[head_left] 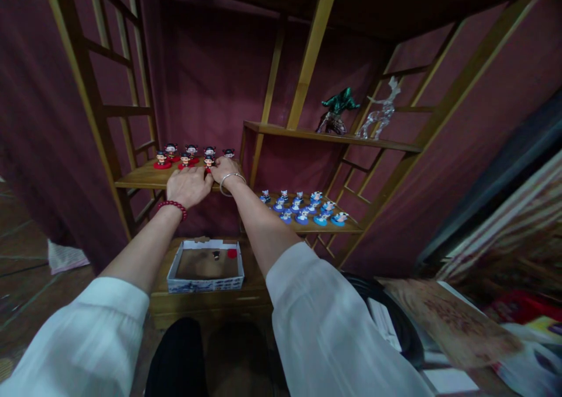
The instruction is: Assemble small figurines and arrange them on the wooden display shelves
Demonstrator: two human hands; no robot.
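Note:
Both my hands meet at a small black-haired figurine [209, 161] near the front edge of the upper left shelf [144, 178]. My left hand [188, 187], with a red bead bracelet, is closed at the figurine's red base; its fingertips are partly hidden. From the right, my right hand [225, 170], wearing a silver bangle, has its fingers closed on the same figurine's side. Several similar figurines stand around it on red bases, among them a figurine [161, 159] at the left front and a figurine [228, 153] behind my right hand.
Below, a shallow box [205, 284] on a wooden cabinet holds a small figurine [216, 255] and a red base [232, 253]. Several blue and purple figurines [302, 216] stand on the lower right shelf. Higher up are a green statue [340, 107] and a clear deer [381, 113].

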